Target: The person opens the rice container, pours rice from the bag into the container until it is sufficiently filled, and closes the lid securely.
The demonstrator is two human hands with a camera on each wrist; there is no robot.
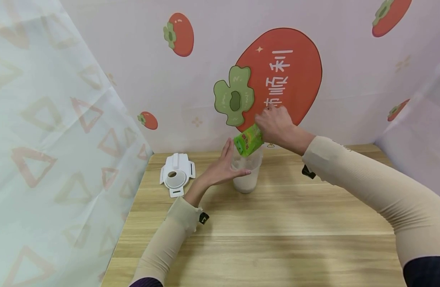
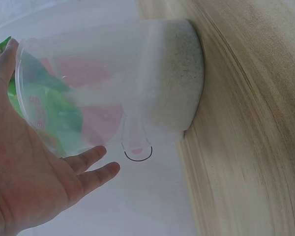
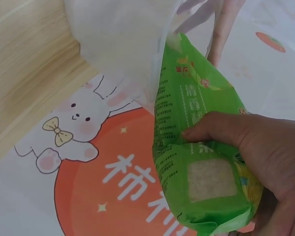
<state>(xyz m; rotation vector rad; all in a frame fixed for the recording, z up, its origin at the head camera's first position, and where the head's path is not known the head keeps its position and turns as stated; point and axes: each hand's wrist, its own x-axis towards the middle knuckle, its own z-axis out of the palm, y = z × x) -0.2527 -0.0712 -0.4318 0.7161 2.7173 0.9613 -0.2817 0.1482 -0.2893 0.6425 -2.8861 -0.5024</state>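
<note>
A tall translucent plastic container (image 1: 246,182) stands on the table, with pale grains that look like rice in its bottom (image 2: 172,73). My right hand (image 1: 277,125) grips a green printed bag (image 1: 249,140) above it. The bag is tilted, its narrow end down at the container's mouth, and a clear window in its side (image 3: 211,179) shows pale grains. Beside the container's rim, my left hand (image 1: 221,169) has thumb and fingers spread and fairly straight. In the left wrist view the bag's lower end shows through the container's wall.
A white plastic lid (image 1: 176,175) with a round hole lies on the table left of the container. Behind stands a backdrop (image 1: 198,87) printed with persimmons, close to the container. A patterned sheet (image 1: 62,139) borders the table's left edge.
</note>
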